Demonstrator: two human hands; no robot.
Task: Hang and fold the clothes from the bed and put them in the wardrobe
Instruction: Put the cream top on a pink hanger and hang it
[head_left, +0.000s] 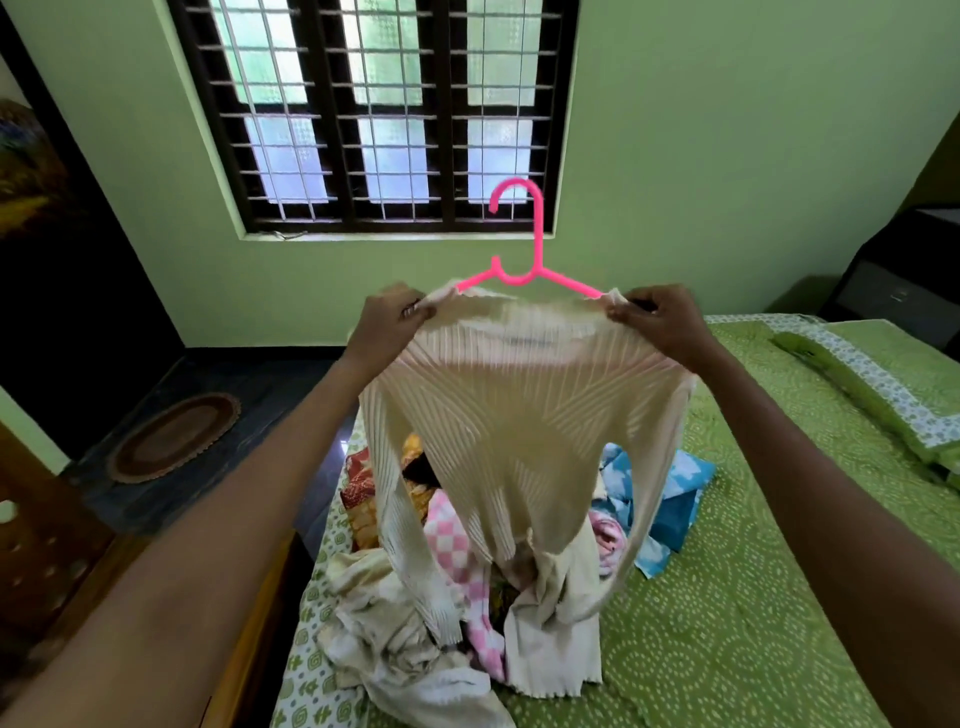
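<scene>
- Centre frame: cream top (519, 415) going onto pink hanger (524, 249), left hand (387, 325) and right hand (662, 317) each pinching a shoulder.
- Below: clothes pile (457, 623) waiting on bed (753, 597); wardrobe trip not yet made.

The hanger (524, 260) is bright pink. The top (514, 415) on it is cream with thin ribbed stripes that run in slanted lines. The bed cover (753, 597) is green with small white dotted swirls. In the pile there is a pink and white checked cloth (457, 540), a blue cloth with white patches (670, 499) and a red and yellow printed cloth (363, 488). The wall (727, 156) is light green and the window frame (447, 130) is dark brown. The pillow (883, 379) is green with a white flowered border.
</scene>
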